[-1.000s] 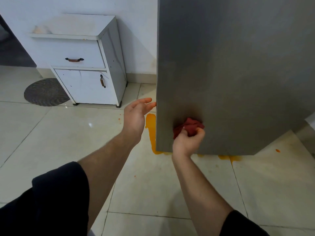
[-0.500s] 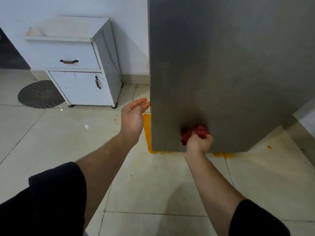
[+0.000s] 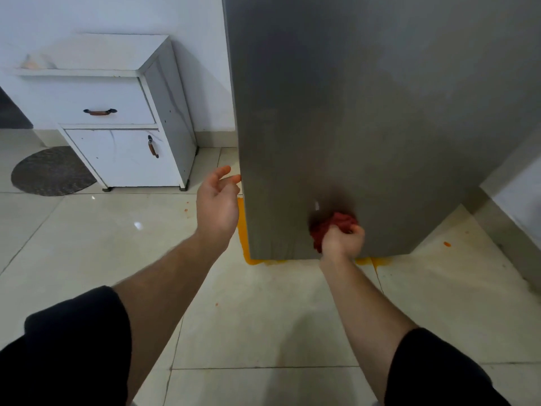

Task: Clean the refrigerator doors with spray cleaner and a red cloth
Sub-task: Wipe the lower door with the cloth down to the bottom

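Red cloth balled in our right hand, we are wiping along the bottom edge of the refrigerator door, ideally pressing firmly; left hand hovering open.

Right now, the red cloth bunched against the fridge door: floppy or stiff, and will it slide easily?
Probably floppy: the red cloth is crumpled into a wad, gripped by the right hand. Likely light, since one hand alone holds it against the refrigerator door. It should slide fairly easily, as the door face looks smooth and flat.
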